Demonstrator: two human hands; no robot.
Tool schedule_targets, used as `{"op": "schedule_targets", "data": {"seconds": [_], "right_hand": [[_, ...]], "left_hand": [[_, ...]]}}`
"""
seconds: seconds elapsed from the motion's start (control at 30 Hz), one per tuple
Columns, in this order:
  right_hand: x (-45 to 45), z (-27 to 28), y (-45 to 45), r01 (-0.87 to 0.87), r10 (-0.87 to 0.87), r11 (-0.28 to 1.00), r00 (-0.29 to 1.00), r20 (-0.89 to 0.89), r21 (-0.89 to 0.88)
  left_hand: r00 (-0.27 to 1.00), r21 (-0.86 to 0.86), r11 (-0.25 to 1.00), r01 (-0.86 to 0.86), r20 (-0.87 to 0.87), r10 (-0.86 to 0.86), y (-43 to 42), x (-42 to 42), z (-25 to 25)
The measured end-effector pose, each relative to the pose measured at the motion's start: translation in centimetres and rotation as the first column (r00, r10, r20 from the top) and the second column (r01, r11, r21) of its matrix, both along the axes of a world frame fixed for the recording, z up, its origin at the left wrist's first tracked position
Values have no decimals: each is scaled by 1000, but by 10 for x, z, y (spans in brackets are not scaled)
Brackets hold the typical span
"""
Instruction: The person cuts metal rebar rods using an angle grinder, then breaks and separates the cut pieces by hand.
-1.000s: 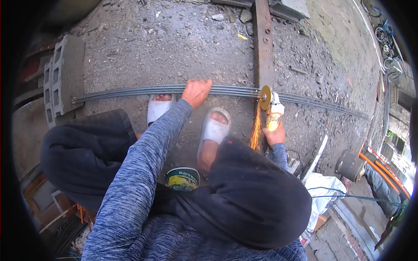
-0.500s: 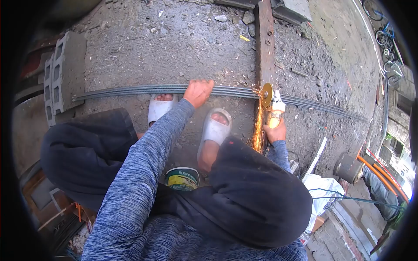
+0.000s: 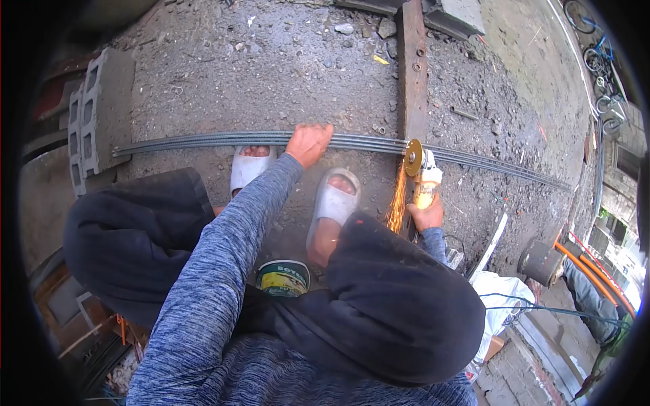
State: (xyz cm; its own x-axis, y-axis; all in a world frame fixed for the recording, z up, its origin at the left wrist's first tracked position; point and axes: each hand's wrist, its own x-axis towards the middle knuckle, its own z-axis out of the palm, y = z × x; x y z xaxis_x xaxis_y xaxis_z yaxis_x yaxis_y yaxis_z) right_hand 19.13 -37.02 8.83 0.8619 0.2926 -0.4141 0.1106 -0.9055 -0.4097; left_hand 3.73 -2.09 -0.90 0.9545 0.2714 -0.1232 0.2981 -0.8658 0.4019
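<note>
My left hand is wrapped round a bundle of several steel rebars and holds it across the beam. In my right hand is a yellow angle grinder. Its cutting disc stands upright at the bars, just over the rusty steel beam. Orange sparks stream from the disc toward my right knee. The bars run on to the right past the disc. Whether the disc has passed through any bar I cannot tell.
Hollow concrete blocks stand at the left end of the bars. My feet in white sandals are close below the bundle. A paint bucket sits between my legs. A white sack and a green cord lie at the right.
The grinder and my right hand have shifted slightly down, toward me. The spark stream has grown thinner and shorter. My left hand stays put on the bars.
</note>
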Motion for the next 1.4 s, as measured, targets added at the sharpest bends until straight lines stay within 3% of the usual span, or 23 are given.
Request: {"op": "schedule_targets", "data": {"seconds": [0.27, 0.57, 1.07, 1.4], "right_hand": [[-8, 1, -10, 18, -19, 1000, 999, -40, -17], [-6, 4, 3, 45, -48, 995, 998, -35, -84], [20, -17, 18, 51, -50, 997, 999, -20, 66], [5, 0, 9, 14, -14, 1000, 1000, -17, 3]], "left_hand": [[1000, 68, 998, -13, 5, 12, -3, -1, 2], [1000, 26, 1000, 0, 4, 0, -1, 1, 3], [1000, 12, 1000, -5, 8, 5, 0, 0, 3], [1000, 39, 999, -4, -5, 4, -1, 0, 2]]}}
